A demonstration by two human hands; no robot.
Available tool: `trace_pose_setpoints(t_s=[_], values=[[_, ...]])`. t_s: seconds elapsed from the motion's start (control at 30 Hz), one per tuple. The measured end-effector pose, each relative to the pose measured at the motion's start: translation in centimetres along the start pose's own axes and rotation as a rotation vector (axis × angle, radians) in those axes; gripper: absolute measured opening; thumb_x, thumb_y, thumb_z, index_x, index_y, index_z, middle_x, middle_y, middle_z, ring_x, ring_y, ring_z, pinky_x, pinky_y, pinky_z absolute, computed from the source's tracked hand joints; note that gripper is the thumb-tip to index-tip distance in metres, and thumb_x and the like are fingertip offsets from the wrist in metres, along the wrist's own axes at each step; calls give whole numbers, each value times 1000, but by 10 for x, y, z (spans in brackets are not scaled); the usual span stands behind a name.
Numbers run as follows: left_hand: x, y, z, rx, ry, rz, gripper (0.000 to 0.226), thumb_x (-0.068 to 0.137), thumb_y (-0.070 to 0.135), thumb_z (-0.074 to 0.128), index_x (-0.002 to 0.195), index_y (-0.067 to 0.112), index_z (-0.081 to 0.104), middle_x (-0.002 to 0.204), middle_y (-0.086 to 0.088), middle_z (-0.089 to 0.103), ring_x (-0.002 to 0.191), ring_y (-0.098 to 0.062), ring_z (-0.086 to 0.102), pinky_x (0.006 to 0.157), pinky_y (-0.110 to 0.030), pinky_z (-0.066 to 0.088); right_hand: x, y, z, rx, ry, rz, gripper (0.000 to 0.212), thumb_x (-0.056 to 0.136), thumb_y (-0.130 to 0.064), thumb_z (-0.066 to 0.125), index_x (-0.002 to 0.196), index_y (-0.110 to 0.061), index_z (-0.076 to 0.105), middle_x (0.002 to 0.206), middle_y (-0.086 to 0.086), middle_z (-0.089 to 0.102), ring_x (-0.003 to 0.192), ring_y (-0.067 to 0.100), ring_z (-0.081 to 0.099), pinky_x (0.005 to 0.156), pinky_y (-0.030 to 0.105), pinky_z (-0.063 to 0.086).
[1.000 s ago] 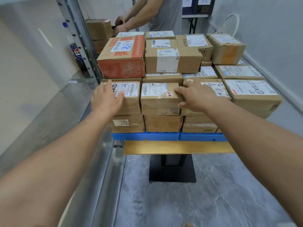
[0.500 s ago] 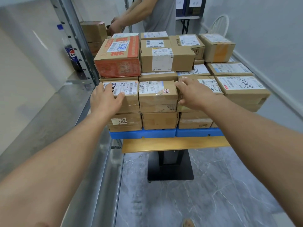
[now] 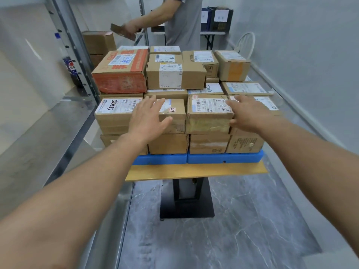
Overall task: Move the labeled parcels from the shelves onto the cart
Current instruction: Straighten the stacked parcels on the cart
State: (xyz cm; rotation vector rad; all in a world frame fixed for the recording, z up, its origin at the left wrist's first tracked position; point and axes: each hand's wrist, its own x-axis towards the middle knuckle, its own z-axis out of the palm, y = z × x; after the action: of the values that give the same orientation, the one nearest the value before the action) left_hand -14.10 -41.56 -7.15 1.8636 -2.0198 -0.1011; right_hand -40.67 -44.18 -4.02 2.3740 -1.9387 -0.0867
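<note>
Parcels (image 3: 175, 75): stacked on blue trays (image 3: 223, 158), desk (image 3: 194, 170) front edge. Left hand (image 3: 149, 117): fingers spread, flat on front middle parcel (image 3: 175, 115). Right hand (image 3: 246, 113): fingers straight, on front right parcel (image 3: 270, 104). Step, likely: squaring stack. Next: lift hands, fetch from shelf (image 3: 48, 136).

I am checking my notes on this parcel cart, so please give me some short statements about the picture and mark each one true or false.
1. The left hand is spread flat over the box marked 24. True.
2. The right hand holds a parcel in the air. False: its fingers are straight and hold nothing.
3. The orange-red box lies in the bottom layer. False: it sits on top, at the left.
4. The parcels stand on blue platforms. True.
5. Nobody else is in view. False: a person in a grey shirt stands behind the parcels.
</note>
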Motion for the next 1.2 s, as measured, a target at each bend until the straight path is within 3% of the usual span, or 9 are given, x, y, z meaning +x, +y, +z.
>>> trace_pose_setpoints(t_s=[0.07,0.2,0.43,0.6,0.8,1.0,1.1,1.2], values=[[5,29,6,0,-15,23,63,94,45,47,149,24,23,158,-3,15,146,-19,6,119,-38,5,2,20,1,15,5,-18,54,86,-31,62,135,-19,42,147,12,32,133,32,31,102,45,38],[16,83,23,12,-35,77,66,93,45,51,149,26,22,157,-1,18,146,-19,8,118,-37,6,6,65,3,-24,-11,-28,74,87,-42,62,149,-24,26,154,11,24,139,30,25,108,43,31],[33,139,60,68,-102,49,67,92,45,52,149,27,21,157,-1,17,145,-19,10,118,-37,8,20,133,24,14,-103,-14,90,81,-55,63,152,-28,15,148,15,29,131,33,35,105,43,37],[41,164,82,101,-113,14,65,92,45,52,148,28,23,157,0,19,145,-20,13,118,-40,8,28,152,42,228,-165,-35,98,79,-48,70,152,-26,9,140,18,37,123,34,45,98,44,43],[47,180,89,182,-75,31,62,91,44,53,146,28,30,153,0,28,142,-21,20,117,-39,11,36,160,46,295,-135,-97,95,81,-45,70,152,-25,10,138,16,38,120,33,46,96,42,44],[52,186,96,206,-49,19,61,90,44,55,144,26,31,151,3,33,140,-20,25,116,-42,17,33,169,53,454,-84,-118,102,76,-38,76,150,-24,7,134,11,45,112,27,51,82,34,45],[54,190,98,198,-52,36,62,90,43,56,144,28,29,151,4,33,139,-21,27,115,-45,19,25,181,62,740,-115,-23,115,76,-29,78,152,-19,-8,150,5,37,128,24,44,89,30,40],[57,193,101,219,-69,25,60,91,45,54,145,31,30,154,7,27,141,-19,23,116,-46,16,19,190,87,885,-251,88,116,77,-26,78,152,-17,-10,153,9,31,133,27,41,100,38,41]])
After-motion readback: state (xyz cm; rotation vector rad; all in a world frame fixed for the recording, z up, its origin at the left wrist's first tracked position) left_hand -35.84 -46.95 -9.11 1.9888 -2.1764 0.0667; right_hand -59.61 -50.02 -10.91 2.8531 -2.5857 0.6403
